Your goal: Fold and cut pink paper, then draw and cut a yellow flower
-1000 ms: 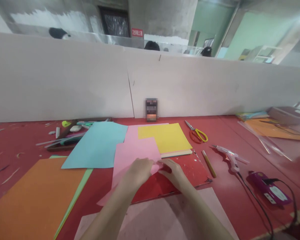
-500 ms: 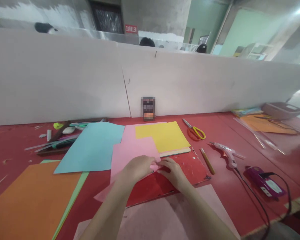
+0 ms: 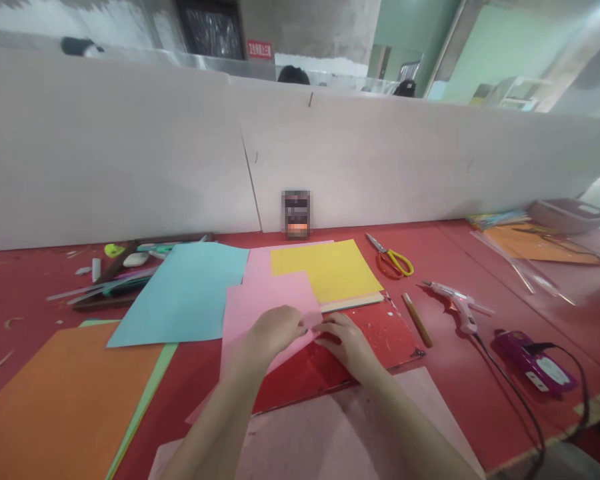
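A pink paper sheet lies at an angle over the red board, overlapping other sheets. My left hand rests on its lower right part, fingers bent and pressed together on the paper. At the sheet's right corner, my right hand pinches the edge between thumb and fingers. A yellow sheet lies just behind my hands, and a light blue sheet is to the left, touching the pink one. The lower left of the pink sheet is partly hidden by my left forearm.
Scissors, a brown stick-like tool, a hot glue gun and a purple power socket with a cable lie to the right. Orange paper lies at left, near a tray of tools. A white partition stands behind.
My left hand has slid slightly left, away from the right fingertips, and a small gap now shows between them. The right hand stays at the pink sheet's corner.
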A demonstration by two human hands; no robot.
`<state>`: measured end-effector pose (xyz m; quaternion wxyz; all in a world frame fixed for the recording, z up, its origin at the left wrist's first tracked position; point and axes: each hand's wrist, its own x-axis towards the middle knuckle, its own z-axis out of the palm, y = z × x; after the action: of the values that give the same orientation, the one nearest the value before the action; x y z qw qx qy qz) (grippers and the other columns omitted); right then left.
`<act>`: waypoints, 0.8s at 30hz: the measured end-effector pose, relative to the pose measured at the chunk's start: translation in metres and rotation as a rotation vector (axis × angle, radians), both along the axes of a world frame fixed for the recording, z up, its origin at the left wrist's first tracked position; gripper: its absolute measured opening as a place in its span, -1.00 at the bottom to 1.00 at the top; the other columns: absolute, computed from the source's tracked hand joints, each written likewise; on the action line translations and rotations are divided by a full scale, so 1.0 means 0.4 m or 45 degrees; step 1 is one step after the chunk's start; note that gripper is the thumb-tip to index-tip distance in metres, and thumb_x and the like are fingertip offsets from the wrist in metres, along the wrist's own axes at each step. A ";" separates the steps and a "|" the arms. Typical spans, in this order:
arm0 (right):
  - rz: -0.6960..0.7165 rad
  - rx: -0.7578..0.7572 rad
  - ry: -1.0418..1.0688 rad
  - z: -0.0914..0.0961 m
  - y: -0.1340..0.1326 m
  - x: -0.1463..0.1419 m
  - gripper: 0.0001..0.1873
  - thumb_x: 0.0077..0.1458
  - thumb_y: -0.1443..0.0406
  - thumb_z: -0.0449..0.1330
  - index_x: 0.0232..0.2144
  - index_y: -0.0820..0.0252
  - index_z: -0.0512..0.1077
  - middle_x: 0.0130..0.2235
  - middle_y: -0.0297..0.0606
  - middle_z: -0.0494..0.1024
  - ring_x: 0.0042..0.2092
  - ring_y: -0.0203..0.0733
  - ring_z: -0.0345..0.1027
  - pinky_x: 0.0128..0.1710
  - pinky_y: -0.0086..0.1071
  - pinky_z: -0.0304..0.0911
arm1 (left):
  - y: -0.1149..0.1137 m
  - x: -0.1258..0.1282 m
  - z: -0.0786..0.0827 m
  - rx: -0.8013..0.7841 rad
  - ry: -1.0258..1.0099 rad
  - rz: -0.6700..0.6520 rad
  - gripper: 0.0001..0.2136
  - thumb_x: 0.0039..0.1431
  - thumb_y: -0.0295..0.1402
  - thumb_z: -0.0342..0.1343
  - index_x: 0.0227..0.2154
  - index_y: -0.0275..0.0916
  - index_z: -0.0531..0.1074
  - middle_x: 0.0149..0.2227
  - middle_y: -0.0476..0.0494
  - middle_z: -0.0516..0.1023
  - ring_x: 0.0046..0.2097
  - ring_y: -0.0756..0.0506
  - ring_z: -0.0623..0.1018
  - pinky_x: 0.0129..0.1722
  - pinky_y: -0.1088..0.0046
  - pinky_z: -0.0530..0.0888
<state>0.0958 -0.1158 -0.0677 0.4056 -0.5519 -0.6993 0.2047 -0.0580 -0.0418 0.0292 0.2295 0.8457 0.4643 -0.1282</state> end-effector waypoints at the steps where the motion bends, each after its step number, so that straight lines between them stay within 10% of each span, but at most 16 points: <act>1: -0.006 -0.003 -0.009 -0.001 0.000 0.000 -0.81 0.02 0.35 0.20 -0.26 0.05 0.50 -0.26 -0.24 0.48 -0.18 -0.17 0.33 -0.16 -0.30 0.28 | 0.001 0.001 0.000 0.002 -0.012 0.003 -0.83 -0.02 -0.44 -0.08 -0.59 -0.24 0.39 -0.53 -0.09 0.43 -0.47 -0.06 0.43 -0.51 0.47 0.18; 24: -0.103 0.002 -0.030 -0.004 -0.001 0.008 -0.87 0.02 0.34 0.20 -0.31 0.09 0.49 -0.35 -0.25 0.45 -0.25 -0.14 0.31 -0.23 -0.30 0.26 | -0.005 0.017 -0.033 0.058 -0.254 -0.142 -0.88 0.02 -0.42 -0.02 -0.48 -0.18 0.42 -0.40 -0.06 0.49 -0.39 -0.05 0.48 -0.46 0.50 0.26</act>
<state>0.0988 -0.1161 -0.0692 0.4057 -0.5819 -0.6812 0.1810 -0.0513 -0.0437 0.0158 0.2478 0.8838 0.3943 -0.0454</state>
